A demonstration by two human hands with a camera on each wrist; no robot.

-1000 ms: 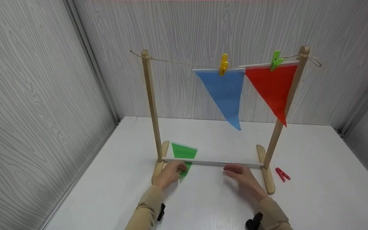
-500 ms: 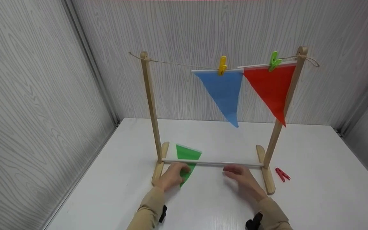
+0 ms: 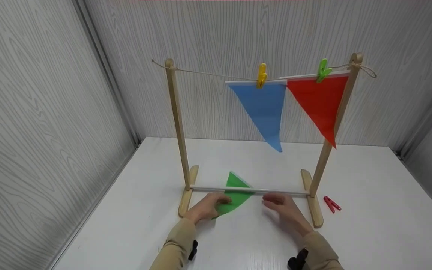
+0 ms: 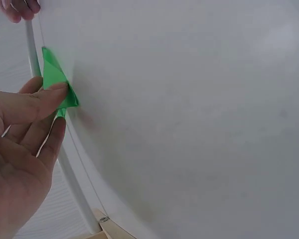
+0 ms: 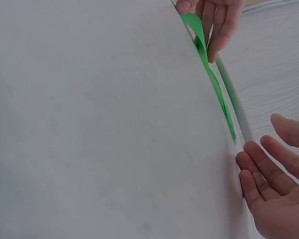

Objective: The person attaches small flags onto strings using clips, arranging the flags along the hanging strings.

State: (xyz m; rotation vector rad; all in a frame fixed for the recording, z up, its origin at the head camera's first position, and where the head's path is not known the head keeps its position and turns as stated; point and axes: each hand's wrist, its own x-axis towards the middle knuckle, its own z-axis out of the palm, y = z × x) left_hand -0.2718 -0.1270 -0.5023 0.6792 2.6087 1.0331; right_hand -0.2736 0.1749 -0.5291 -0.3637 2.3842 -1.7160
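A green pennant flag [image 3: 236, 200] lies partly under the stand's white crossbar [image 3: 268, 191], its pale top edge beyond the bar. My left hand [image 3: 208, 207] pinches the flag near its lower tip; in the left wrist view the thumb presses the green cloth [image 4: 54, 74] against the fingers. To the right, my right hand [image 3: 285, 209] rests beside the crossbar with loosely bent fingers, holding nothing; the right wrist view shows its fingers [image 5: 269, 174] apart from the flag [image 5: 215, 82].
A wooden post [image 3: 178, 123] stands at each side, with a string between them. A yellow clothespin [image 3: 261, 75] holds a blue flag [image 3: 263, 108], and a green clothespin [image 3: 323, 71] holds a red flag [image 3: 321, 101]. A red clothespin [image 3: 331, 204] lies right of the stand.
My left hand has moved slightly right and turned the green flag, so its top edge swung right toward my right hand. The right hand has stayed in place.
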